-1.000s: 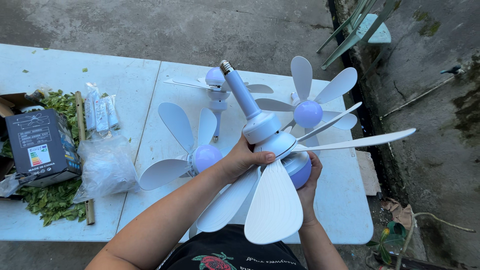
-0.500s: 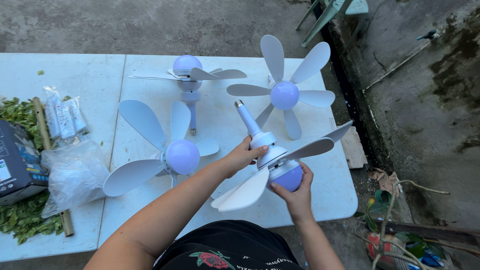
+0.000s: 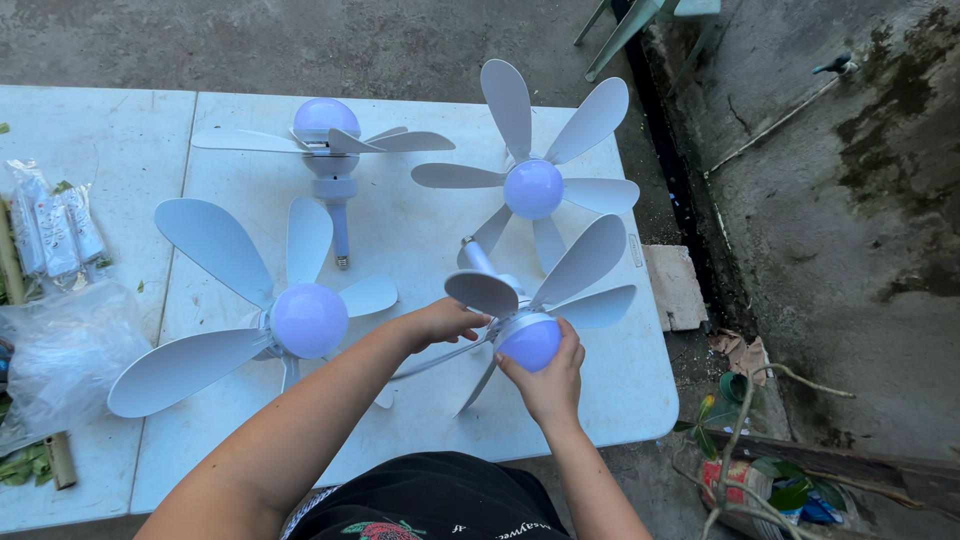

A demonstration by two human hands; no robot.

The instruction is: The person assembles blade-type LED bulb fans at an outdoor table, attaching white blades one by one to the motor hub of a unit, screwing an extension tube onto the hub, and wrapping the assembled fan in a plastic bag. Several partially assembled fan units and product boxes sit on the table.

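Both hands hold a white bulb fan with a pale violet dome (image 3: 530,340) just above the white table (image 3: 610,400). My left hand (image 3: 440,322) grips its body under the blades. My right hand (image 3: 545,380) cups the dome from below. Its screw base points away from me and its blades (image 3: 585,262) spread up and right. Three similar fans rest on the table: one at the left (image 3: 308,320), one lying on its side at the back (image 3: 328,135), one at the back right (image 3: 533,188).
A second white table (image 3: 90,120) adjoins on the left, carrying clear plastic bags (image 3: 65,350), small packets (image 3: 58,225) and green leaves. Right of the table run a concrete ledge, a flat stone (image 3: 675,285), branches and litter on the ground.
The fan in my hands has come down from a raised, upright tilt toward the table. The view has shifted right, so the dark box at the left has left the frame.
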